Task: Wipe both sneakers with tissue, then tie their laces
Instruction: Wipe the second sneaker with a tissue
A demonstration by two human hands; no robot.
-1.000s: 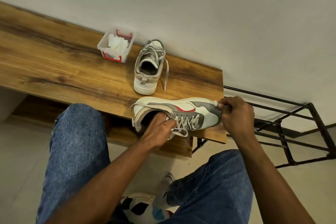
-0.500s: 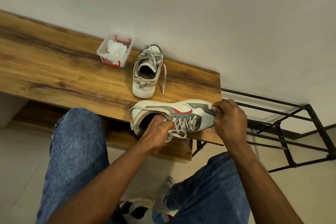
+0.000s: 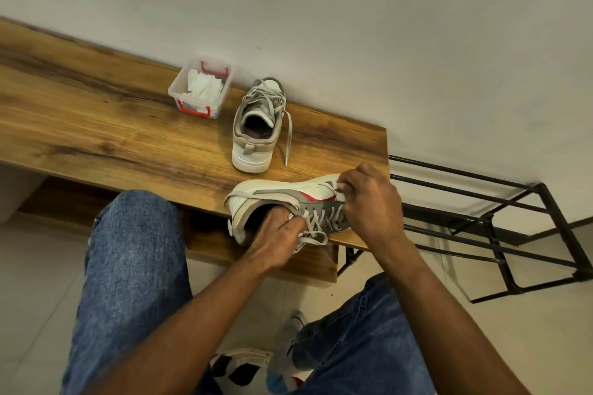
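Note:
The near sneaker [image 3: 282, 194], white with grey and red trim, lies tilted on its side at the table's front right corner. My left hand [image 3: 276, 234] grips it at the collar, with fingers tucked into the opening beside the loose laces. My right hand [image 3: 369, 202] covers the toe end and pinches a small wad of white tissue [image 3: 339, 185] against the upper. The second sneaker [image 3: 256, 135] stands upright farther back, heel toward me, one lace trailing on the wood.
A clear plastic box [image 3: 200, 88] with red clips holds white tissues, left of the far sneaker. The wooden table [image 3: 96, 125] runs along the wall. A black metal rack [image 3: 500, 228] stands to the right. My knees in jeans sit below the table edge.
My right hand has slid left from the toe tip along the sneaker's upper, still pressing the tissue. My left hand keeps its hold at the collar.

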